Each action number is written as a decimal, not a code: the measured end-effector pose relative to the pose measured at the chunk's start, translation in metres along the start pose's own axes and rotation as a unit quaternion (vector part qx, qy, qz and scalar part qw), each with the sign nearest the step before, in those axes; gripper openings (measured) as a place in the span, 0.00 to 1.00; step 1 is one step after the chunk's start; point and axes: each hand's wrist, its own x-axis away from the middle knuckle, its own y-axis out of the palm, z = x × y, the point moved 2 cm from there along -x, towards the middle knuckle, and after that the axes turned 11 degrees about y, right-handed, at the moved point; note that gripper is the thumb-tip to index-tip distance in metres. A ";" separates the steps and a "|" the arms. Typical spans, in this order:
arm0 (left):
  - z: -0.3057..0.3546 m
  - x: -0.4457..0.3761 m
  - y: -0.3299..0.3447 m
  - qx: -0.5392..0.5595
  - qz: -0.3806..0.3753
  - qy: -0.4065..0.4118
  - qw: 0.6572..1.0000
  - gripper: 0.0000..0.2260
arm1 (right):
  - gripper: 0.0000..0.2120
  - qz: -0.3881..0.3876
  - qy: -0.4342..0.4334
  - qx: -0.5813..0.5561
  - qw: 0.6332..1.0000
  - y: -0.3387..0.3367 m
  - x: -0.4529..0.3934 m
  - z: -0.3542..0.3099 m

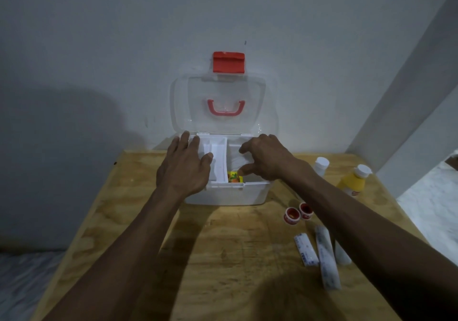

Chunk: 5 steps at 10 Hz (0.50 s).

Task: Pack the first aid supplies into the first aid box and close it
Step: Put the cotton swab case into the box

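The white first aid box stands open at the far middle of the wooden table, its clear lid with red handle and red latch leaning back against the wall. My left hand lies flat, fingers spread, over the white inner tray on the box's left side. My right hand hovers over the right compartment with thumb and fingers apart, just above white cloth-like material. A small yellow-orange packet lies inside near the front wall. I cannot tell whether the right fingers touch anything.
To the right of the box stand a white-capped bottle and a yellow bottle. Two small red jars and several long wrapped packets lie on the table under my right forearm. Wall behind; table edge at right.
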 end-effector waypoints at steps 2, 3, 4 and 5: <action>0.001 0.000 0.000 0.001 0.002 -0.001 1.000 0.28 | 0.30 -0.008 0.008 -0.059 0.998 -0.001 0.004 -0.002; 0.001 0.001 0.000 0.000 0.004 0.002 1.000 0.28 | 0.30 -0.010 0.010 -0.090 0.996 -0.002 0.006 -0.001; 0.001 0.001 0.000 0.005 0.004 0.002 1.000 0.28 | 0.28 -0.011 0.024 -0.133 0.991 -0.002 0.006 0.000; 0.001 0.001 0.000 0.000 0.005 0.005 1.000 0.28 | 0.27 -0.020 0.021 -0.120 0.992 -0.001 0.005 -0.001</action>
